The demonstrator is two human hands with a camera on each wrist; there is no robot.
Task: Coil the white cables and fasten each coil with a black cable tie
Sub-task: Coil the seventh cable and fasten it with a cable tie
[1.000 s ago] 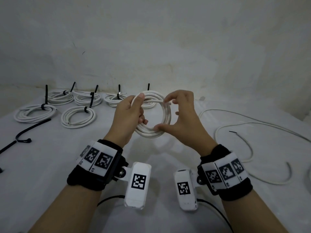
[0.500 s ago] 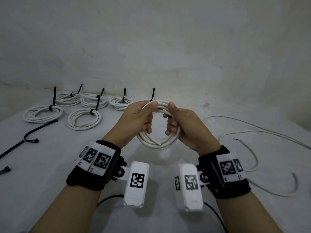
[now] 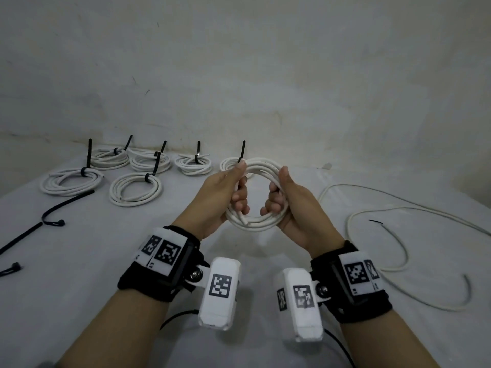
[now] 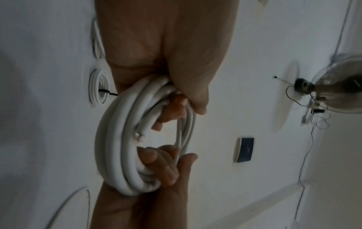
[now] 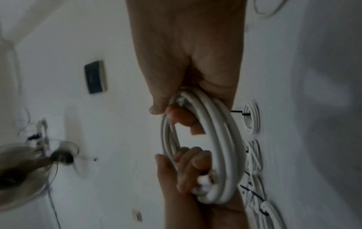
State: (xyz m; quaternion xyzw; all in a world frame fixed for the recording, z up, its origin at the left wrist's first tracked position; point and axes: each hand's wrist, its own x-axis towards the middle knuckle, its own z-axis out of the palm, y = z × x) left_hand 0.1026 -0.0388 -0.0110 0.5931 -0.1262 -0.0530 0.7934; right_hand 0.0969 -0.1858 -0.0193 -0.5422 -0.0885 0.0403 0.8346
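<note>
We hold the coil (image 3: 256, 197) up in the air over the surface (image 3: 79, 261). Our left hand (image 3: 223, 192) wraps tight around its left side. Our right hand (image 3: 289, 200) wraps tight around its right side. Tied coils (image 3: 135, 192) lie far back. A loose cable (image 3: 398, 235) lies to the right.

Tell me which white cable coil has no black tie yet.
The coil held up between both hands: it is bare, while the coils lying on the table each carry a black tie.

Held coil (image 3: 256, 221): centre, above table (image 3: 93, 261) | tied coils (image 3: 135, 191): 10–11 o'clock, behind | loose ties (image 3: 66, 205): 9 o'clock | loose cable (image 3: 398, 235): 3 o'clock
</note>
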